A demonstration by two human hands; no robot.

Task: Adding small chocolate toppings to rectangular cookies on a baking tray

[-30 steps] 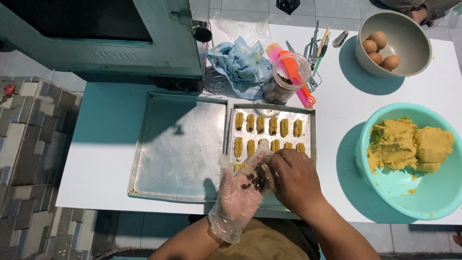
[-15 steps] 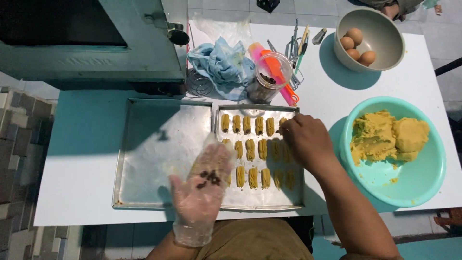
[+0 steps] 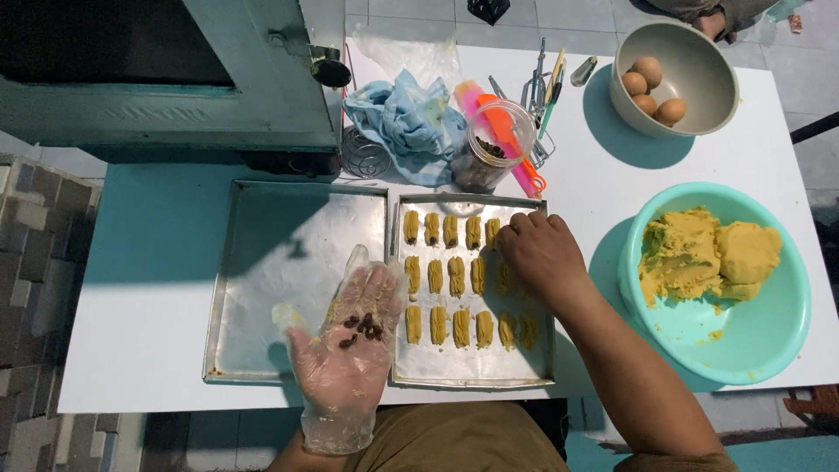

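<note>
Your gloved left hand (image 3: 345, 350) lies flat and open, cupping dark chips (image 3: 361, 329) over the trays' seam. Your right hand (image 3: 540, 253) pinches at the top-right cookie on the tray (image 3: 472, 371), fingertips closed; whether the three rows (image 3: 454, 275) carry chips is too small to tell.

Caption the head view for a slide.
Gloved left hand cups dark chips while the bare right hand reaches over dough pieces on a baking tray.
</note>
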